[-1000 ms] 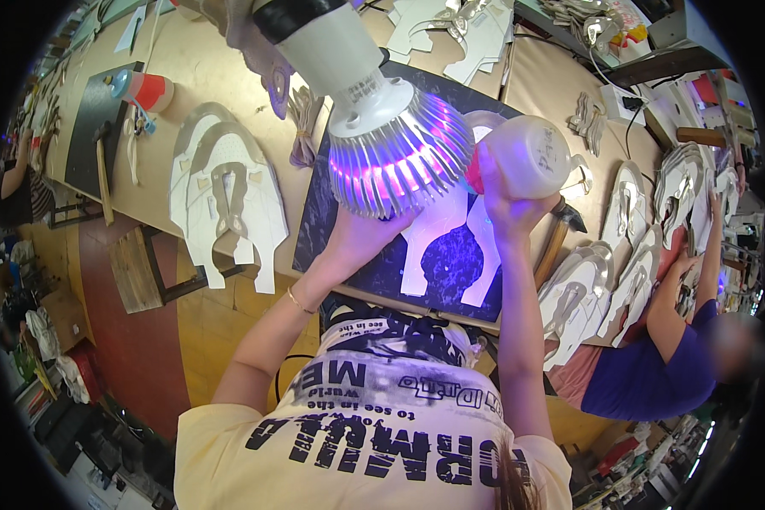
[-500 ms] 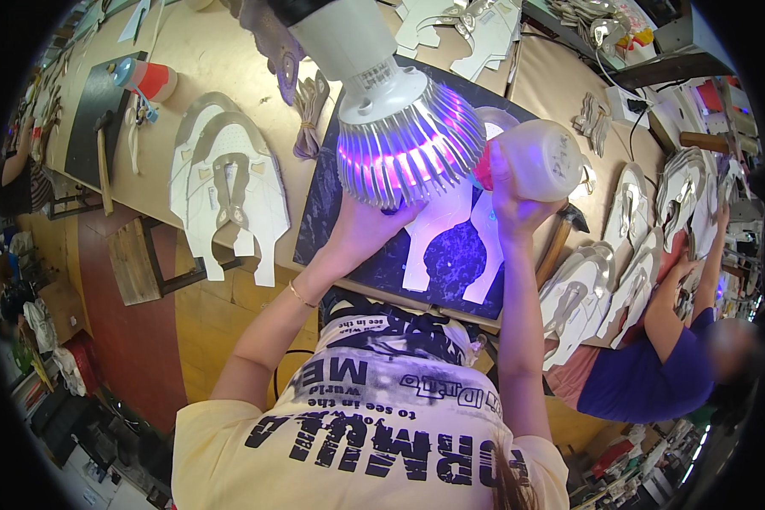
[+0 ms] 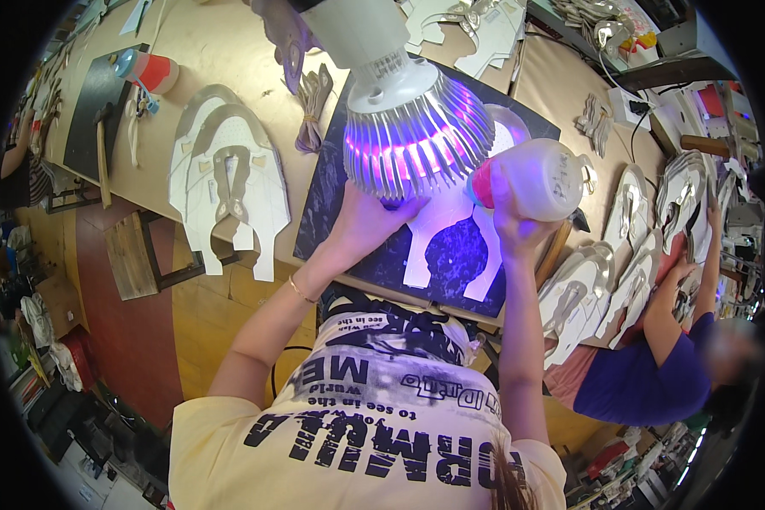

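Note:
My left hand (image 3: pixel 361 223) lies flat on a white cut shoe-upper piece (image 3: pixel 455 242), holding it down on a dark marbled mat (image 3: pixel 336 200). My right hand (image 3: pixel 512 223) grips a white plastic bottle (image 3: pixel 557 177), tipped sideways with its pink nozzle (image 3: pixel 482 184) pointing left over the piece. A white lamp with a finned metal head (image 3: pixel 408 136) hangs just above both hands and throws purple light on the piece. Part of the piece is hidden by the lamp.
A stack of white shoe uppers (image 3: pixel 229 178) lies on the wooden bench to the left. More stacked uppers (image 3: pixel 586 289) are at the right, where a co-worker in a blue shirt (image 3: pixel 646 378) works. A red and blue container (image 3: pixel 149 70) stands far left.
The bottle in my right hand has drifted slightly right and down in the view. My left hand stays on the white piece. The lamp looks closer.

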Demonstrator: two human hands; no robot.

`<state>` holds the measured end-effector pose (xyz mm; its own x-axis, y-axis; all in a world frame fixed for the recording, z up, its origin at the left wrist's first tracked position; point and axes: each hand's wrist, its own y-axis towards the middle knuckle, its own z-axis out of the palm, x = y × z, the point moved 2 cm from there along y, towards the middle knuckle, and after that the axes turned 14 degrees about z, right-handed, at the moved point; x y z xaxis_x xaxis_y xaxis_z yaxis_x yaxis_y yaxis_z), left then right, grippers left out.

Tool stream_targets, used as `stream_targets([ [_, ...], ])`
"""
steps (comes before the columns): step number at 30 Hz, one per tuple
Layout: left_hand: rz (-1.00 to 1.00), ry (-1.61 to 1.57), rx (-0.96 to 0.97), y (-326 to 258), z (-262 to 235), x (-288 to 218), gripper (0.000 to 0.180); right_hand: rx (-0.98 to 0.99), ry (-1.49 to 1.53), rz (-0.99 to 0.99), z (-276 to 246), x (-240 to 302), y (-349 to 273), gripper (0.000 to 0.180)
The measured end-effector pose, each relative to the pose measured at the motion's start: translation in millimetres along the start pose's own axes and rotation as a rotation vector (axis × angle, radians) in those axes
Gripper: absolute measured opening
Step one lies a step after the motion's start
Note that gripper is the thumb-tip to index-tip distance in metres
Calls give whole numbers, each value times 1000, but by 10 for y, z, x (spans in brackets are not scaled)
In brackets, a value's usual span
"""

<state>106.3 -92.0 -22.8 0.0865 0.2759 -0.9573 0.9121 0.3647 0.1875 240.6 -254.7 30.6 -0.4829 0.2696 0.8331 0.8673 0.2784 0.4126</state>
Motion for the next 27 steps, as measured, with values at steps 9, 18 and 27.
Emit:
stream_targets([
  [9,-121,-157,-16,-2,-2,-61,45,-14,91,170,-65,50,-106,36],
  [18,-152,-53,31,-18,-3,39,45,70,-285,-95,-169,-50,-426,52],
  [27,-134,-63,-19,13,4,-49,44,-276,206,368,-487,-158,-107,46],
])
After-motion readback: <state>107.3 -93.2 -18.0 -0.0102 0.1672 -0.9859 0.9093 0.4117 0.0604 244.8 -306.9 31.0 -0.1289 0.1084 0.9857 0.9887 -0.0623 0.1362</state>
